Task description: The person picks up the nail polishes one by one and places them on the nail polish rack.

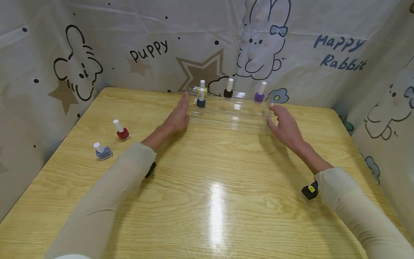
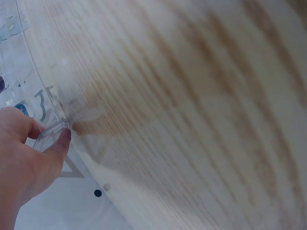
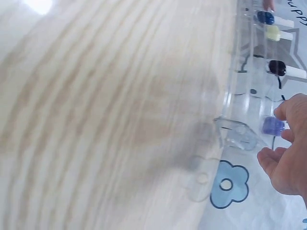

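Observation:
A clear plastic stepped rack (image 1: pixel 234 126) stands at the back of the table. In it are a dark blue nail polish bottle (image 1: pixel 201 103), a yellow one (image 1: pixel 205 90), a near-black one (image 1: pixel 228 93) and a purple one (image 1: pixel 258 97), all white-capped. My left hand (image 1: pixel 178 117) lies along the rack's left end, fingers straight. Its thumb and fingers touch the end panel (image 2: pixel 48 139) in the left wrist view. At the other end is my right hand (image 1: pixel 286 126), thumb and fingers spread and slightly bent, right beside the clear end panel (image 3: pixel 237 134).
To the left on the wooden table (image 1: pixel 210 223) stand a red nail polish bottle (image 1: pixel 123 134) and a grey-blue one (image 1: pixel 104 153). A printed cloth (image 1: pixel 200 43) hangs close behind the rack. A small black device (image 1: pixel 309 192) is at my right wrist.

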`<act>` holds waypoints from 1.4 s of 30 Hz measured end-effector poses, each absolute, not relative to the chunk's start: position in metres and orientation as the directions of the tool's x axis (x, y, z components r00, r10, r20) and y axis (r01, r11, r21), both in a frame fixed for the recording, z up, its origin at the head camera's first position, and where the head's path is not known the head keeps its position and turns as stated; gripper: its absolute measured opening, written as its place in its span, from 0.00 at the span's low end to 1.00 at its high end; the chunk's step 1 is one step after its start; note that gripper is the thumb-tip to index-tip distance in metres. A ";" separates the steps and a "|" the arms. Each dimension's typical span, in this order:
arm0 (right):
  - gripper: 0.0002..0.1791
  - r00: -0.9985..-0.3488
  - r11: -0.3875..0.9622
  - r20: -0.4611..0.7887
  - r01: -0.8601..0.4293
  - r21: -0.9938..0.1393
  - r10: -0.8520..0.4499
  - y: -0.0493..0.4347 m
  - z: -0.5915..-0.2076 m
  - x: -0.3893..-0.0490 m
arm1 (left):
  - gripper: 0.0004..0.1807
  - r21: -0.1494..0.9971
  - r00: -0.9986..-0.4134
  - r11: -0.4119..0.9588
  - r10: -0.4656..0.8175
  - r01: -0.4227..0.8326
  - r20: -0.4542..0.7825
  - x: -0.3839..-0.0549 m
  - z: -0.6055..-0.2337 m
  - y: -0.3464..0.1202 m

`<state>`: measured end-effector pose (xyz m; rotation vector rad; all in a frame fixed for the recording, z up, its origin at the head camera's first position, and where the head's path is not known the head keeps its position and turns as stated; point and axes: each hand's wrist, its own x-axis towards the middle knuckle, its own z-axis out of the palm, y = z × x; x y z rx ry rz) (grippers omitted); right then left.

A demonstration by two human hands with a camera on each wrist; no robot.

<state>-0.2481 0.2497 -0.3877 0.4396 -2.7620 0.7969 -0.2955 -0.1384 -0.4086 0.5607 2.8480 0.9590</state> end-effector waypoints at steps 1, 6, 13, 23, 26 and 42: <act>0.28 -0.928 0.809 0.294 -0.348 -0.473 -0.227 0.251 -0.391 -0.248 | 0.44 0.599 -0.930 0.736 0.367 0.314 0.037 -0.296 -0.409 -0.138; 0.31 -0.935 0.809 0.263 -0.340 -0.479 -0.237 0.257 -0.404 -0.248 | 0.43 0.596 -0.929 0.738 0.367 0.316 0.038 -0.295 -0.410 -0.138; 0.32 -0.922 0.805 0.295 -0.367 -0.467 -0.250 0.257 -0.414 -0.251 | 0.44 0.604 -0.934 0.739 0.357 0.300 0.027 -0.295 -0.409 -0.138; 0.35 -0.914 0.835 0.306 -0.377 -0.401 -0.266 0.252 -0.426 -0.254 | 0.44 0.600 -0.932 0.740 0.363 0.303 0.022 -0.295 -0.409 -0.139; 0.35 -0.900 0.822 0.336 -0.404 -0.402 -0.279 0.252 -0.429 -0.254 | 0.44 0.600 -0.933 0.741 0.360 0.301 0.024 -0.295 -0.408 -0.139; 0.33 -0.873 0.753 0.382 -0.465 -0.466 -0.303 0.253 -0.439 -0.257 | 0.44 0.603 -0.936 0.742 0.353 0.292 0.019 -0.296 -0.408 -0.139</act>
